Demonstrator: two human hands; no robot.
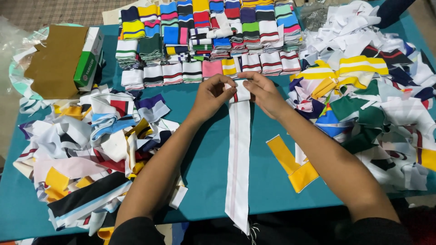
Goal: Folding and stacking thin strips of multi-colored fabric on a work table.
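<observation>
Far left: an open brown cardboard box with a green and white end (68, 59) sits at the corner of the teal cloth-covered surface (204, 168). Below it lies a loose heap of mixed knitted fabric strips in white, yellow, black and blue (91, 149).

Centre: a long white ribbed fabric strip with a thin red line along its length (238, 154) runs from the hands toward the near edge, where its lower end hangs just over the surface's rim. Its far end is folded over and sits between the two hands.

Left hand (212, 94): fingers curled nearly closed, thumb and fingertips pinching the folded top of the strip at its left edge.

Right hand (262, 93): likewise nearly closed, pinching the same fold at its right edge. Both hands touch the strip and almost touch each other.

Behind the hands: neat rows of folded striped fabric bundles in many colours (209, 36).

Right of the strip: a yellow fabric piece bent at an angle (290, 165) lies flat, partly under the right forearm. Far right: a second loose heap of white, green, yellow and navy strips (377, 95).
</observation>
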